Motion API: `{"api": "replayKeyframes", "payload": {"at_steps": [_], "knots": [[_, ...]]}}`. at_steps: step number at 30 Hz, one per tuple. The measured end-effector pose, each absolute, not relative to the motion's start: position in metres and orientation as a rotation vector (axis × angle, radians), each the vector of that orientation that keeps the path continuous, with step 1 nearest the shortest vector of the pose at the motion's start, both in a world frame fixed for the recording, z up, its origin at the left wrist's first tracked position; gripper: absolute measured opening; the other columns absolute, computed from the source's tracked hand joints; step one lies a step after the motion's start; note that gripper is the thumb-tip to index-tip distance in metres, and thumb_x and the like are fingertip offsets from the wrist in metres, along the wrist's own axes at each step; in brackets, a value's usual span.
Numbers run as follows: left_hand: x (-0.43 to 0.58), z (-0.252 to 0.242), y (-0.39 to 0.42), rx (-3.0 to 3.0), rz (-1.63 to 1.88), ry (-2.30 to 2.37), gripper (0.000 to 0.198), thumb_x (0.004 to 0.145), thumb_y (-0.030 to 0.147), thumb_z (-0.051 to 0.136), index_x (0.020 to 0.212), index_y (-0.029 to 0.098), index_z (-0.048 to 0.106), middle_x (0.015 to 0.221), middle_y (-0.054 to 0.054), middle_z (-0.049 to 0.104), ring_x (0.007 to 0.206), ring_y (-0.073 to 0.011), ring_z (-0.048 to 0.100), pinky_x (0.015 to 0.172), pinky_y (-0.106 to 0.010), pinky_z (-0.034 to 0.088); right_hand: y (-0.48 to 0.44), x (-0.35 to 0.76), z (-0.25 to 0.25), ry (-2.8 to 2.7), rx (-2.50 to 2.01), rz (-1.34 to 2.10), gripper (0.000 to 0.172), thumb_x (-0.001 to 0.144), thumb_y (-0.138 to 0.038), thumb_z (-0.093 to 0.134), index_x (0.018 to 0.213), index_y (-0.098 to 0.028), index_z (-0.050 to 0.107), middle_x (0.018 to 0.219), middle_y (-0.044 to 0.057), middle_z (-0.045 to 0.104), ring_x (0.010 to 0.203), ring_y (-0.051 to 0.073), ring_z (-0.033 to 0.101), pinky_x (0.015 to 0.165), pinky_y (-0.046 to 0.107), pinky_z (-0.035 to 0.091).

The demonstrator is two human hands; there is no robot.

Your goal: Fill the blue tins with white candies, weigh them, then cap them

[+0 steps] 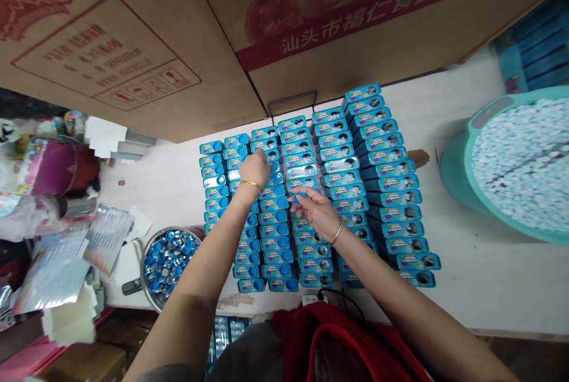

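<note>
Several rows of small blue rectangular tins [315, 250] with printed tops stand packed in front of me. Round blue caps [278, 215] sit in the openings of the left columns, while the right columns show open round holes with pale contents. My left hand [254, 170] is closed and rests over the upper part of the third column; its fingertips and anything in them are hidden. Just right of it, my right hand [319, 211] holds a blue cap [299, 197] between thumb and fingers above the fourth column. A metal bowl [144, 263] of loose caps stands left of the tins.
Large cardboard boxes [200, 68] form a wall behind the tins. At right stands a turquoise tub [457, 163] full of small pale pieces. Plastic bags [57, 263] and packaging clutter the left. A power strip [315, 299] with a cable lies at the front edge.
</note>
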State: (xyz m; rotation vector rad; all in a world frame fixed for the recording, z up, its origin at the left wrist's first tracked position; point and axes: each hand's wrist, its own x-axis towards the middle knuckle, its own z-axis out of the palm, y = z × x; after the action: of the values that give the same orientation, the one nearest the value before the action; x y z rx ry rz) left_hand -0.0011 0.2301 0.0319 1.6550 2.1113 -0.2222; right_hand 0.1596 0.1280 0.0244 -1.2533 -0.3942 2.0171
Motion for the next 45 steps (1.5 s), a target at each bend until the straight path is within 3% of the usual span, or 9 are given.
{"api": "replayKeyframes", "payload": {"at_steps": [9,13,17,22,27,33,37,40,45], "knots": [[-0.002,0.031,0.243,1.609,-0.506,2.091,0.046,0.073,0.047,0.066,0.106,0.018,0.053,0.105,-0.013,0.065,0.098,-0.0281,0.062,0.078,-0.033,0.047,0.136,0.161,0.021,-0.403,-1.231,2.056,0.037,0.071,-0.038,0.069,0.102,-0.020,0.065,0.070,0.000,0.064,0.065,0.014,0.059,0.055,0.027,0.043],[-0.008,0.022,0.270,1.524,-0.722,2.009,0.052,0.058,0.054,0.075,0.091,0.016,0.063,0.098,-0.016,0.067,0.096,-0.0328,0.063,0.079,-0.037,0.048,0.141,0.160,0.026,-0.324,-1.112,2.111,0.037,0.073,-0.038,0.068,0.105,-0.019,0.065,0.083,0.003,0.066,0.080,0.016,0.064,0.065,0.028,0.048],[-0.008,0.028,0.277,1.537,-0.684,2.015,0.048,0.052,0.047,0.081,0.084,0.015,0.065,0.094,-0.017,0.068,0.094,-0.0327,0.063,0.079,-0.036,0.048,0.146,0.158,0.027,-0.293,-1.133,2.089,0.033,0.069,-0.035,0.073,0.098,-0.020,0.066,0.080,0.002,0.066,0.079,0.016,0.065,0.065,0.028,0.049],[0.003,0.050,0.224,1.730,-0.271,1.883,0.034,0.080,0.047,0.058,0.102,0.020,0.058,0.092,-0.006,0.066,0.083,-0.0170,0.063,0.071,-0.024,0.047,0.152,0.155,0.018,-0.294,-1.212,1.946,0.034,0.066,-0.039,0.075,0.092,-0.020,0.064,0.076,0.001,0.064,0.069,0.015,0.064,0.060,0.028,0.049],[0.016,0.047,0.176,1.596,0.272,1.619,0.017,0.077,0.027,0.058,0.091,0.018,0.055,0.077,0.002,0.060,0.058,-0.0078,0.053,0.056,-0.019,0.044,0.159,0.141,0.008,-0.374,-1.264,1.830,0.029,0.065,-0.041,0.073,0.082,-0.021,0.062,0.065,-0.003,0.059,0.054,0.011,0.054,0.057,0.028,0.049],[0.004,0.031,0.223,1.615,0.148,1.957,0.006,0.081,0.021,0.051,0.085,0.018,0.054,0.079,-0.003,0.062,0.074,-0.0140,0.059,0.068,-0.024,0.045,0.162,0.133,0.012,-0.478,-1.278,1.817,0.031,0.071,-0.042,0.066,0.095,-0.023,0.061,0.073,0.000,0.062,0.064,0.017,0.063,0.062,0.033,0.051],[-0.008,0.024,0.267,1.586,-0.104,2.080,0.009,0.074,0.025,0.062,0.074,0.017,0.058,0.081,-0.008,0.065,0.086,-0.0219,0.062,0.076,-0.030,0.045,0.162,0.140,0.011,-0.545,-1.322,1.815,0.031,0.069,-0.040,0.068,0.094,-0.024,0.057,0.064,-0.002,0.060,0.050,0.015,0.058,0.042,0.026,0.039],[-0.010,0.019,0.283,1.551,-0.303,2.082,0.020,0.066,0.031,0.072,0.068,0.015,0.060,0.083,-0.013,0.066,0.091,-0.0276,0.063,0.080,-0.034,0.046,0.162,0.144,0.008,-0.596,-1.350,1.794,0.024,0.068,-0.038,0.069,0.082,-0.023,0.056,0.058,-0.003,0.059,0.041,0.010,0.048,0.038,0.024,0.031],[-0.009,0.018,0.287,1.503,-0.389,2.111,0.031,0.061,0.041,0.076,0.072,0.015,0.064,0.087,-0.015,0.067,0.097,-0.0313,0.062,0.084,-0.037,0.046,0.166,0.141,0.006,-0.673,-1.357,1.755,0.024,0.073,-0.040,0.063,0.087,-0.021,0.062,0.053,-0.003,0.058,0.044,0.011,0.051,0.046,0.027,0.041]]}}
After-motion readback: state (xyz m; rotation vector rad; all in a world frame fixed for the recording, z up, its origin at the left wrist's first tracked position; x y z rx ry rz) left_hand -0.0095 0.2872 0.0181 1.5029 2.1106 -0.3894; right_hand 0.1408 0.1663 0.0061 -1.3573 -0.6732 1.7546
